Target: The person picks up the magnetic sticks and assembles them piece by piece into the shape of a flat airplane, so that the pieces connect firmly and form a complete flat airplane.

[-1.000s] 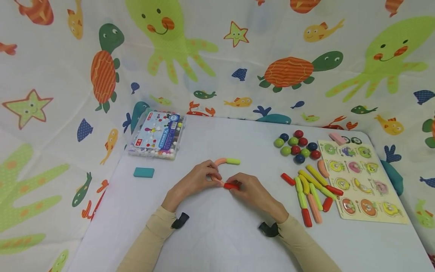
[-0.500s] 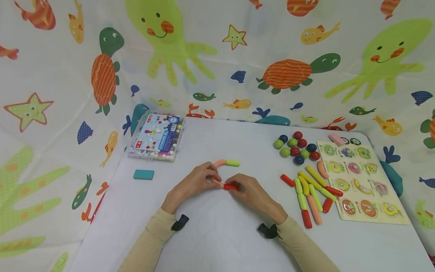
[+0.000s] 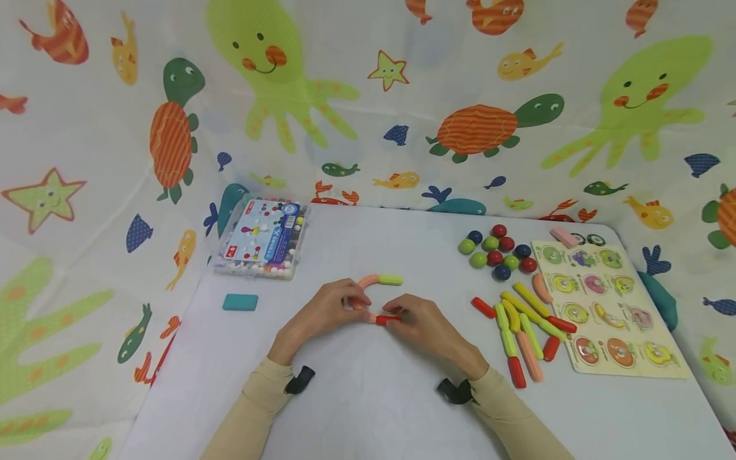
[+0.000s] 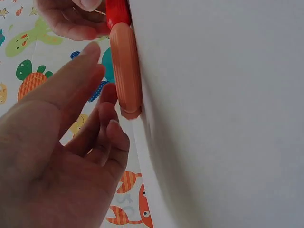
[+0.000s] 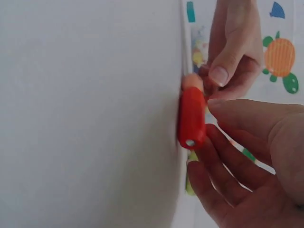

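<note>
Between the left hand (image 3: 328, 310) and the right hand (image 3: 422, 322) lies a small curved chain of pieces on the white tabletop (image 3: 368, 409), bowed toward the left hand and partly hidden by it. Its near end is a red stick (image 3: 386, 320) at the right hand's fingertips, joined to a peach-pink curved piece (image 4: 126, 71) beside the left hand; its far end, beyond the hands, is a lime-green stick (image 3: 391, 280). At the left hand, thumb and fingers stand loosely apart, the thumb clear of the pink piece and the index fingertip close against it. Round the red stick the right hand's fingers bend slightly, with the thumb tip at its side; whether they pinch it, I cannot tell. To the left of the left hand sits a teal block (image 3: 240, 302), with a clear plastic case (image 3: 218, 267) bearing a blue printed card (image 3: 259, 230) farther out. Right of the right hand are a loose pile of coloured sticks (image 3: 531, 335), a cluster of red, green and navy balls (image 3: 494, 258) beyond it, and, outermost, a fruit puzzle board (image 3: 595, 299) with a pink block (image 3: 563, 237) at its far edge.
</note>
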`<state>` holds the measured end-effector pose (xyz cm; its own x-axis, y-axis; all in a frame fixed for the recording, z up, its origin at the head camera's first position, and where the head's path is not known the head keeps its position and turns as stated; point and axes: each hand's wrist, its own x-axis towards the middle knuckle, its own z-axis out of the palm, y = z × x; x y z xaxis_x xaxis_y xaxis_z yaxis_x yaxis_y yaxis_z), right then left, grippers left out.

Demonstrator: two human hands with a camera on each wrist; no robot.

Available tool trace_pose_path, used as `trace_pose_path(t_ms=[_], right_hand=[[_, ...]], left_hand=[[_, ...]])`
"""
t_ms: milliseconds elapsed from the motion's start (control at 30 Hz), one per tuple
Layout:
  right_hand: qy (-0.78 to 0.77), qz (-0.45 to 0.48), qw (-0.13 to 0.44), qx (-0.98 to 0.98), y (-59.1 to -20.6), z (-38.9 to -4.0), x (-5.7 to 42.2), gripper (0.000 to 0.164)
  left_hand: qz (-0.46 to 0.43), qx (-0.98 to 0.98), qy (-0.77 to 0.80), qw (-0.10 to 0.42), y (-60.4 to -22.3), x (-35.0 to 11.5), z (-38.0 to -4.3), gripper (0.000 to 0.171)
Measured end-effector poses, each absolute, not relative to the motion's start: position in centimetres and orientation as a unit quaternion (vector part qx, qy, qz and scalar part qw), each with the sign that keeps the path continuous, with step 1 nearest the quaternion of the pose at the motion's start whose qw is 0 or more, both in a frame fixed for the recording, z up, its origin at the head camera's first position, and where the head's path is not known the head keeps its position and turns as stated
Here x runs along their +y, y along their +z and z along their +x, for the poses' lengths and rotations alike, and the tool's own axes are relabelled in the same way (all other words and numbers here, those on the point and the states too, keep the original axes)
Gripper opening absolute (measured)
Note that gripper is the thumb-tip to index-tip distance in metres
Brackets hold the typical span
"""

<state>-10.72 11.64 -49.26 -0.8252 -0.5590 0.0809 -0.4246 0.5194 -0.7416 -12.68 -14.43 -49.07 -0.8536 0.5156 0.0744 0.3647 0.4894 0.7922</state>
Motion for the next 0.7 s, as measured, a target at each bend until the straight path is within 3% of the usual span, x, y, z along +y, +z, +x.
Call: trace_pose_path(t_ms=[167, 400, 700], right_hand=[[-0.414, -0.243, 0.061, 0.875, -48.0, -11.3, 13.3, 0.028], [-0.442, -0.163, -0.025, 0.882, -46.1, -13.0, 17.3, 0.029], [-0.451, 0.030, -0.142, 0.881, -45.7, -14.6, 23.5, 0.033]], left_hand=[[0.249, 0.856, 0.448, 0.062, -48.6, -14.6, -13.1, 0.025], [0.218, 0.866, 0.449, 0.024, -48.3, -14.1, -14.5, 0.032], [0.210, 0.867, 0.451, 0.027, -49.5, -13.0, -16.2, 0.035]])
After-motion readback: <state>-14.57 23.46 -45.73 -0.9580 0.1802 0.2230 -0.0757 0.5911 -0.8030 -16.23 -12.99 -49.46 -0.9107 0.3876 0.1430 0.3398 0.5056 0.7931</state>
